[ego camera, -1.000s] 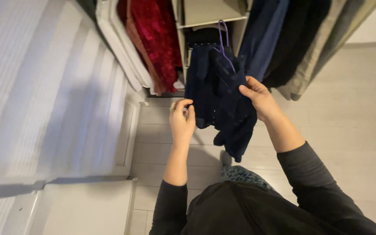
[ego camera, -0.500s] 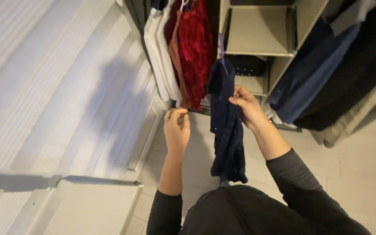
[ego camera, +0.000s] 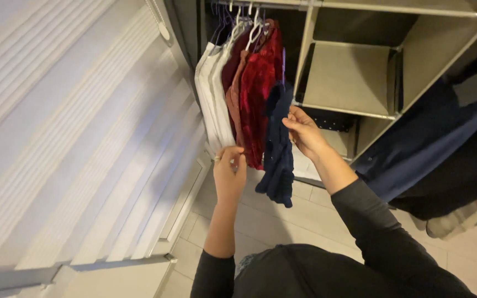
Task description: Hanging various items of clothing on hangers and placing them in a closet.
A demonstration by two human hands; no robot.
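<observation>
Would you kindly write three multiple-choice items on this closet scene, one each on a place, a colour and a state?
1. Where does the dark blue garment hang?
A. beside the red garment
B. on the floor
C. on a shelf

2. What colour are the leftmost hanging garments?
A. black
B. white
C. green

3. What is the right hand doing?
A. resting open on the floor
B. holding the dark blue garment
C. gripping the rail

Answers: 1 A, it hangs next to the red one; 2 B, they are pale white; 3 B, its fingers pinch the fabric. The left hand is curled by the red hem.
</observation>
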